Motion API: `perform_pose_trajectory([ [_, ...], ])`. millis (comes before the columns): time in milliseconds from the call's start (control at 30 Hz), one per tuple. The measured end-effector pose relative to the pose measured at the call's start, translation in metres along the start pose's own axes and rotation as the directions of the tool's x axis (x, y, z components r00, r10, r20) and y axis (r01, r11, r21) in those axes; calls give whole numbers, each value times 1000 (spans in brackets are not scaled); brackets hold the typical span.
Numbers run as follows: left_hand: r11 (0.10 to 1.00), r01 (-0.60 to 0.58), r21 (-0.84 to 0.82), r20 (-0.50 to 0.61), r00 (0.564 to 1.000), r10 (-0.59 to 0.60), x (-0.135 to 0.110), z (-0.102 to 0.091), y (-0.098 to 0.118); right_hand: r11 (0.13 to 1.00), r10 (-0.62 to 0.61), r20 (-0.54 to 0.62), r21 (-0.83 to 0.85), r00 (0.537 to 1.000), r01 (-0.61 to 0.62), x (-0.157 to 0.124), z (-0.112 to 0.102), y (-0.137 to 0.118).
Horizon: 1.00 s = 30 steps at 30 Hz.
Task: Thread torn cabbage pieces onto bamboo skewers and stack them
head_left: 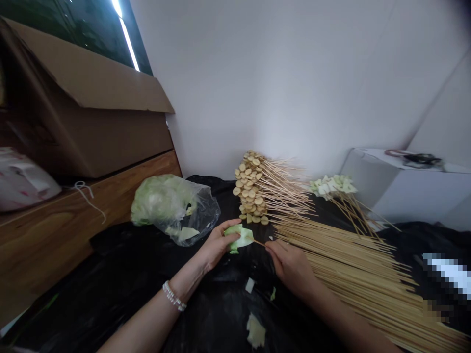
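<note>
My left hand point(220, 243) is closed on pale green cabbage pieces point(246, 237), its thumb pressed over them. A thin wooden skewer point(259, 242) runs from the cabbage to my right hand point(290, 264), whose fingertips pinch it. Where the skewer's tip lies inside the leaf cannot be seen. Loose cabbage scraps point(256, 331) lie on the black plastic sheet point(213, 314) below my hands. To the right, many bare bamboo skewers point(353, 264) are spread out side by side, partly under my right forearm.
A clear bag of cabbage point(165, 201) sits at the left. Skewers with round slices point(252, 186) are stacked against the wall, and finished-looking cabbage skewers point(333, 186) lie by a white box point(379, 176). A cardboard box point(110, 132) stands on wooden furniture point(55, 235).
</note>
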State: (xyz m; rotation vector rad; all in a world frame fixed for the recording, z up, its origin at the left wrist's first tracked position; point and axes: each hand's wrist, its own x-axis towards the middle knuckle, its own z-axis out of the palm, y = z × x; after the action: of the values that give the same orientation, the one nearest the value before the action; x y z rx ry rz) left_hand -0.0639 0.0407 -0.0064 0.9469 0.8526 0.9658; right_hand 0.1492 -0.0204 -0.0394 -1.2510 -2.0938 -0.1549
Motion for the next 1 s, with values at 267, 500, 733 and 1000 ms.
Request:
perform_pose_trajectory([
  [267,983,37,-178,-35,998,-44,5,0,6,999,42,-107,1,993,-43,4,-8,8],
  [500,986,-86,-146,-137,988,66,11,-8,3,999,33,-83,-5,996,-33,4,-8,4],
  [733,983,-184,-1,-99,978,183,11,-12,3,1000,9,-101,-5,995,-9,4,-7,3],
  [1000,942,-189,278,-234,938,257,10,-18,4,1000,8,-99,-11,995,-10,3,-7,4],
])
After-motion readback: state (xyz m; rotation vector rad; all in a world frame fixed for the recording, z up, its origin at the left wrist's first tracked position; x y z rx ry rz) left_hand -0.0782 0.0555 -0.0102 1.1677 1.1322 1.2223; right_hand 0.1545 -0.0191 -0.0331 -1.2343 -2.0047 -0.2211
